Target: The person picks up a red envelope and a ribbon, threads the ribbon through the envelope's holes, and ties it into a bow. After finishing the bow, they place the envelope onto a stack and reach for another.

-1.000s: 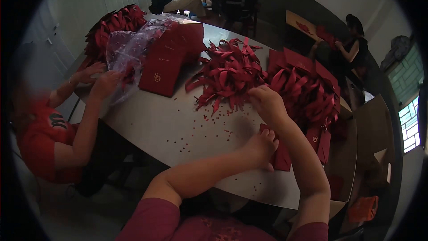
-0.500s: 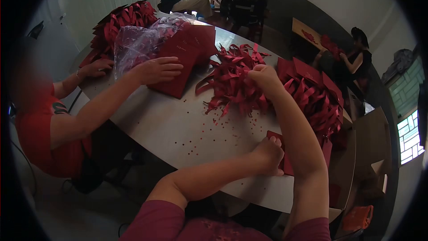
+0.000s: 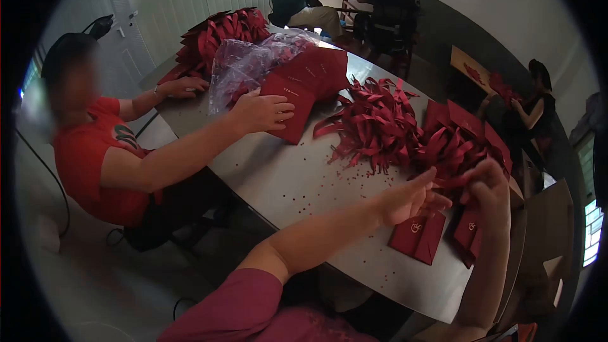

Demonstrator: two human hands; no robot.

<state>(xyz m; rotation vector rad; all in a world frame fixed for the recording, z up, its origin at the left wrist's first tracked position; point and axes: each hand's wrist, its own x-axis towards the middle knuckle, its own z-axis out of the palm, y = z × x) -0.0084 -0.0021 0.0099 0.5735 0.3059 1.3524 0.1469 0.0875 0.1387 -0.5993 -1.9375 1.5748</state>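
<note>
My right hand [image 3: 491, 185] is raised over the table's right side, fingers pinched on a red ribbon [image 3: 455, 182] that stretches toward my left hand. Beside it, my left hand [image 3: 405, 202] is open, palm turned up and fingers apart, close to the ribbon's other end. Below my hands lies a flat dark red gift bag or folder [image 3: 415, 239] with a gold emblem. A second one [image 3: 467, 231] sits partly behind my right wrist. Beyond my left hand is a tangled heap of loose red ribbons [image 3: 380, 120].
Red items with ribbons [image 3: 443, 142] are stacked at the right, near an open cardboard box [image 3: 544, 240]. A co-worker in red [image 3: 120, 158] rests a hand on red folders [image 3: 310, 82] by clear plastic [image 3: 237, 66]. Red confetti bits dot the table [image 3: 253, 171]. Other people sit farther back.
My right hand has left the ribbon heap and come right and nearer with a ribbon. My left hand has lifted off the red folder and opened. The camera view has turned left.
</note>
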